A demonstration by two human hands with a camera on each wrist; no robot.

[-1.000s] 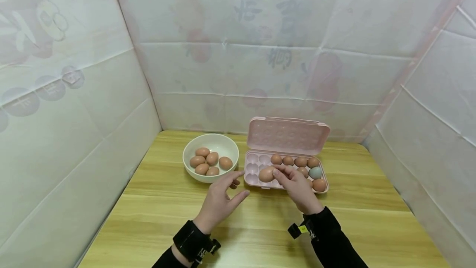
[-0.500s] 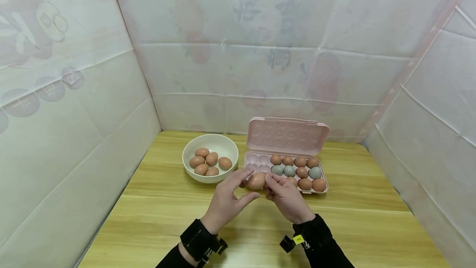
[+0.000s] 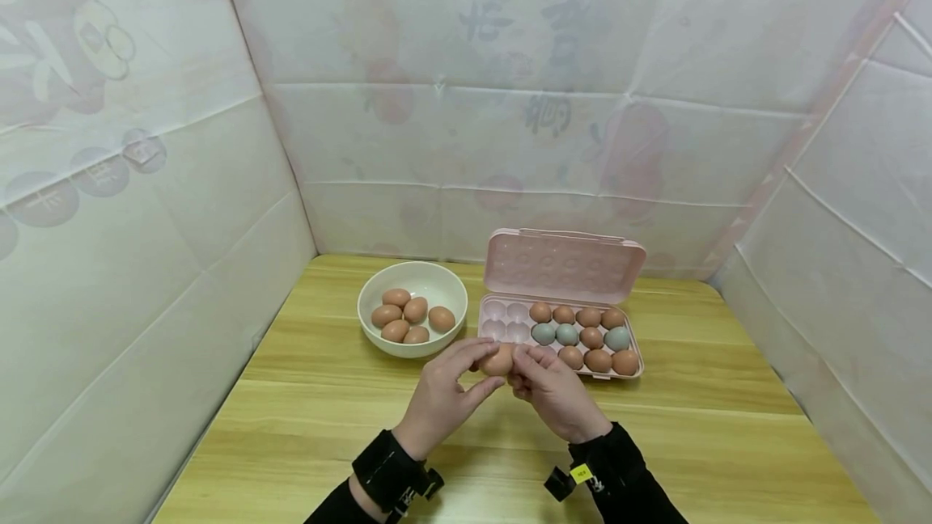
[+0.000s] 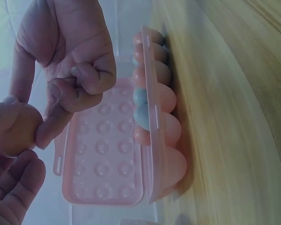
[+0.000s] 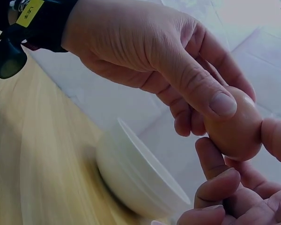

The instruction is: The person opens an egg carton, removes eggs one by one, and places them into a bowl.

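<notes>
A brown egg is held between both hands, in front of the carton's left end. My right hand pinches its right side between thumb and fingers. From the left, my left hand has thumb and fingertips round the same egg. In the right wrist view the egg shows both hands' fingertips on it. Behind them an open pink egg carton holds brown eggs and 3 pale blue-green ones; the left cups I can see are bare. In the left wrist view the carton's lid stands raised.
A cream bowl with several brown eggs stands left of the carton on the wooden table. Printed white sheets wall off the back and both sides.
My right hand has carried the egg left and toward me, away from over the carton. My left hand has moved slightly right to meet it, and its fingers have closed round the egg.
</notes>
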